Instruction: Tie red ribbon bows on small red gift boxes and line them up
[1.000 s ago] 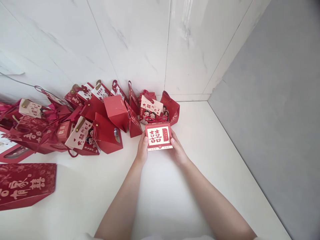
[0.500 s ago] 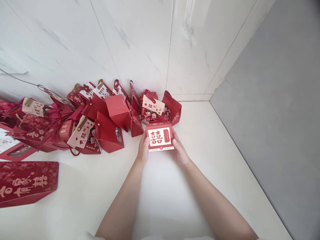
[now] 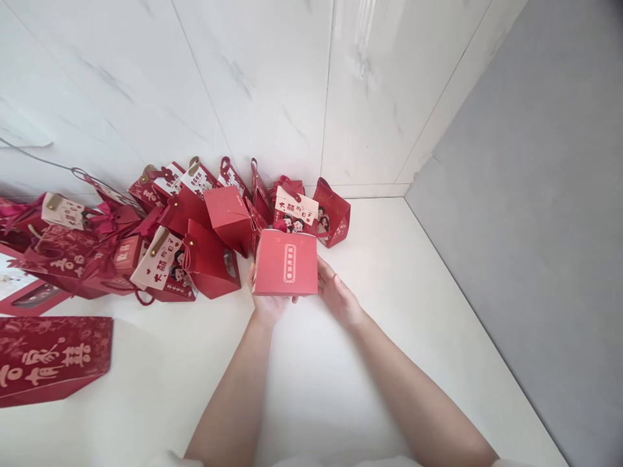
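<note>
Red box (image 3: 286, 264) in the left fingers (image 3: 251, 275)

Cups a red wedding-candy box (image 3: 286, 263) in the left hand (image 3: 268, 307), holds the right hand (image 3: 343, 302) loosely at its right edge; faces red gift boxes (image 3: 214, 269) crowded along marble-patterned wall tiles (image 3: 272, 78).

- And round goes the box (image 3: 286, 263)! The white panel with the big red characters has turned out of sight; a plain red face with a small upright label is up now.
- It's slid left too, covering more of the bag (image 3: 294, 205) behind.
- The left hand (image 3: 269, 309) has shifted from the side to cup it underneath.
- The right hand (image 3: 342, 302) has loosened, thumb off the front, fingers by the right edge.
</note>
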Motion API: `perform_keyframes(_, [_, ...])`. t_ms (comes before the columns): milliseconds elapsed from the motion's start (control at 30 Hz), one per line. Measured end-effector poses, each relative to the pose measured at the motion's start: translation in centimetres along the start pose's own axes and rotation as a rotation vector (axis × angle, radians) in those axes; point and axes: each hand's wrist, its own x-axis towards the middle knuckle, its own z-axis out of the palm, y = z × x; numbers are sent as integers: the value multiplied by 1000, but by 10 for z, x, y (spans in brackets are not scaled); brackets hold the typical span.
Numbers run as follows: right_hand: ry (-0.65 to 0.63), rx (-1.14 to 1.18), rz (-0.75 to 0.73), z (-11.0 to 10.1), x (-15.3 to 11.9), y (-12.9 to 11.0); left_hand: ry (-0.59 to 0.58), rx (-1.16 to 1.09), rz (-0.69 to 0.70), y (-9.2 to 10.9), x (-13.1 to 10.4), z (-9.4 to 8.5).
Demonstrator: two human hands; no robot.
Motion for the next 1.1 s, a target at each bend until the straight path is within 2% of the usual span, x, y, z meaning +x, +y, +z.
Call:
perform_keyframes(100, [-35, 39, 1, -4, -3, 1, -9, 76, -106, 1, -2, -3])
perform_keyframes(267, [-183, 83, 121, -13, -8, 4, 0, 158, -243, -3, 0, -10])
perform_keyframes(333, [-198, 121, 141, -14, -7, 3, -62, 168, -297, -4, 2, -12])
perform_keyframes(433, [-129, 200, 131, -11, -1, 0, -213, 228, -363, -7, 3, -14])
perform_keyframes(500, [-44, 253, 108, -8, 2, -4, -271, 271, -308, -11, 2, -14])
perform_keyframes(600, [63, 273, 73, -6, 3, -7, -296, 352, -173, -20, 1, -10])
perform_keyframes(767, [79, 190, 79, -3, 3, -11, -167, 566, -36, -35, 0, -1])
perform_keyframes(1100, [76, 412, 195, -15, 6, -4, -65, 644, -94, -32, 0, 6])
